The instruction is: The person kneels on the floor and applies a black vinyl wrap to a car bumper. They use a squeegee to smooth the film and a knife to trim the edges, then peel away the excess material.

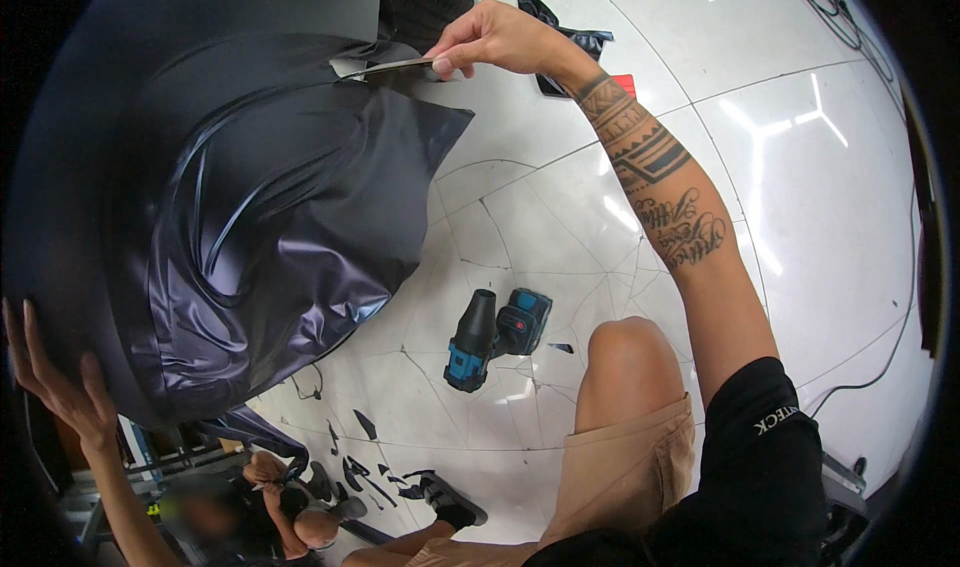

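My right hand (pixel 468 47) pinches a thin, flat grey tool (pixel 400 65), slim like a cutter knife; I cannot make out its exact kind. Its far end meets the upper edge of a sheet of satin dark purple-grey film (pixel 290 207), beside a small pale patch (pixel 347 68). The film lies wrinkled over the curved dark car panel (pixel 90 197), and its loose corner sticks out to the right. At the far left, my left hand (pixel 62 392) rests with spread fingers against the panel's edge, holding nothing.
A blue and black cordless blower (pixel 495 339) lies on the cracked white tile floor. Dark film scraps (pixel 365 425) are scattered near my shoe. A tyre (pixel 425 2) stands behind the panel. Another person (pixel 285 507) is low at the lower left. Cables (pixel 835 7) lie far right.
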Action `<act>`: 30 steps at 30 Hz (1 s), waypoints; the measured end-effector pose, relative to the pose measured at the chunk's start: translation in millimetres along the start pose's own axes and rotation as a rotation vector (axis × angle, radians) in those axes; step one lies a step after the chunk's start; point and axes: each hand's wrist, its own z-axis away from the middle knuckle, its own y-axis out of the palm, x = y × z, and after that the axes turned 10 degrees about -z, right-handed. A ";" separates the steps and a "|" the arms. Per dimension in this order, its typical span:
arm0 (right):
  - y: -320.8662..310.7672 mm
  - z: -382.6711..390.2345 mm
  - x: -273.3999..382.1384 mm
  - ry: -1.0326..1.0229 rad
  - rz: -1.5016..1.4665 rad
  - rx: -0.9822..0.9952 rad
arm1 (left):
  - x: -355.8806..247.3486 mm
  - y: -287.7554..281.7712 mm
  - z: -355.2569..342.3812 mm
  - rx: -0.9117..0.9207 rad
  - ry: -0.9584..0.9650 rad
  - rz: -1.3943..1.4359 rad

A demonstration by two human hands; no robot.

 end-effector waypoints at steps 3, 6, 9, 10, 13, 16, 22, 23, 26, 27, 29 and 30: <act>-0.7 -0.6 -6.9 -0.006 0.011 0.003 | -2.1 -1.0 -5.2 -0.035 0.041 -0.019; -0.5 2.0 -10.9 0.003 -0.007 0.011 | -7.6 -4.4 -11.9 -0.037 0.048 -0.009; -1.2 2.3 -14.6 0.021 -0.035 0.010 | -12.7 -10.5 -21.1 -0.037 0.066 -0.022; -1.9 2.4 -15.6 0.028 -0.042 0.009 | -13.9 -10.4 -21.9 -0.038 0.058 -0.017; -1.2 5.5 -14.5 0.021 0.027 0.031 | -19.4 -12.0 -25.1 -0.055 0.041 0.030; 7.5 14.6 -6.9 0.069 -0.010 -0.030 | -27.2 -19.8 -30.8 -0.044 0.020 0.083; 21.5 53.3 7.3 0.099 -0.308 -0.275 | -37.3 -22.3 -48.8 -0.096 0.000 0.056; 29.6 53.8 20.4 0.109 -0.346 -0.318 | -40.6 -21.5 -52.9 -0.148 -0.004 0.045; 68.6 35.7 43.8 -0.015 -0.422 -0.325 | -39.7 -33.8 -53.1 -0.116 -0.062 0.034; 75.8 30.1 56.6 -0.024 -0.379 -0.393 | -43.1 -31.7 -53.3 -0.115 -0.103 0.049; 89.8 19.7 76.5 -0.039 -0.303 -0.512 | -48.0 -34.5 -50.1 -0.118 -0.158 0.090; 92.6 11.4 71.7 -0.029 -0.208 -0.642 | -47.2 -34.9 -50.1 -0.137 -0.178 0.119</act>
